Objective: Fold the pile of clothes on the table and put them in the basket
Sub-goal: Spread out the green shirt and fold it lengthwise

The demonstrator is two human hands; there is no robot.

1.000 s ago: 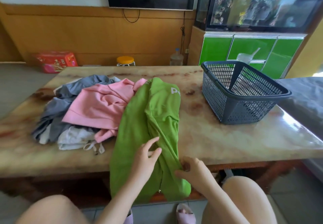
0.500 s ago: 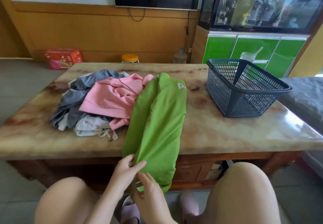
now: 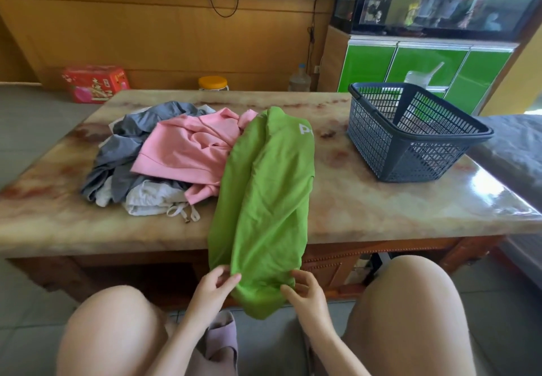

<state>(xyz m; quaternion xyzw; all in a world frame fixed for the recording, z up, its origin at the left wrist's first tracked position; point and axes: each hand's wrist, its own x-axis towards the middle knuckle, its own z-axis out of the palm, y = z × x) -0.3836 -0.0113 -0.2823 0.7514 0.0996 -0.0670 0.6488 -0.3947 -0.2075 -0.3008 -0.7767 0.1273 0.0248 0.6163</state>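
The green top lies like a long strip. Its long way runs from far to near. The far end, with white letters on it, lies on the worktop beside the pile. The near end hangs down over the near edge of the worktop, between the person's knees.

The left grip pinches the left side of that hanging end. The right grip pinches the right side. Both are clenched on the cloth, and the bottom of the top bulges down between them. So all the rest of the top lies away from the two grips, straight toward the far side.

I think the next move is to lift this near end and carry it far, onto the other end, to fold the top in half. The fold would go across the long way. Both grips are just as near, so they should go together, or the fold may come out crooked.

The basket stands far and to the right on the worktop, well apart from the top. The right grip is nearer to it. The pink top, the grey cloth and the white cloth lie in a heap on the left, not folded yet. The pink one touches the green top's left side.
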